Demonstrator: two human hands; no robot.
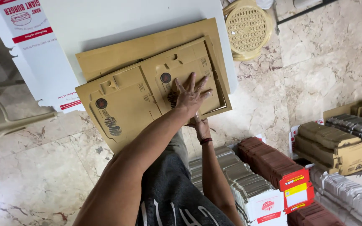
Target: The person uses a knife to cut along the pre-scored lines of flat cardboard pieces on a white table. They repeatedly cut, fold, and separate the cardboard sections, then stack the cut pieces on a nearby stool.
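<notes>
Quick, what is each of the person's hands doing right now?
Left hand: open, fingers spread, pressing flat on the top brown cardboard blank.
Right hand: at the blank's near edge, mostly hidden; grip cannot be told.

We see flat box blanks (147, 90) of brown cardboard, matt and smooth. The worktop (118, 21) under them is white, smooth and dull. The floor (34, 175) is shiny marble stone with dark veins. The stool (248, 29) is cream plastic with a woven-look seat. Our shorts (170, 192) are soft grey cloth.
</notes>
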